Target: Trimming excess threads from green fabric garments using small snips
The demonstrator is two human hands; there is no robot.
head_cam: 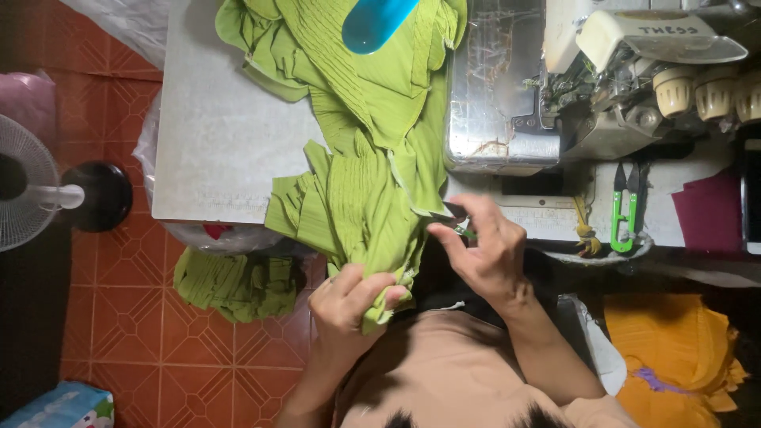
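A long piece of pleated light-green fabric (372, 158) lies over the grey table (214, 135) and hangs off its near edge. My left hand (349, 301) is closed around the fabric's lower bunched end, just below the table edge. My right hand (487, 250) is to the right of it, pinching a small green-handled thread snip (464, 228) against the fabric's right edge. The snip's blades are mostly hidden by my fingers.
A metal overlock sewing machine (507, 87) stands at the back right, with another pair of green snips (624, 210) lying in front of it. A blue cylinder (376, 20) rests on the fabric. On the tiled floor are a green fabric pile (234, 281), a fan (24, 190) and orange cloth (674, 349).
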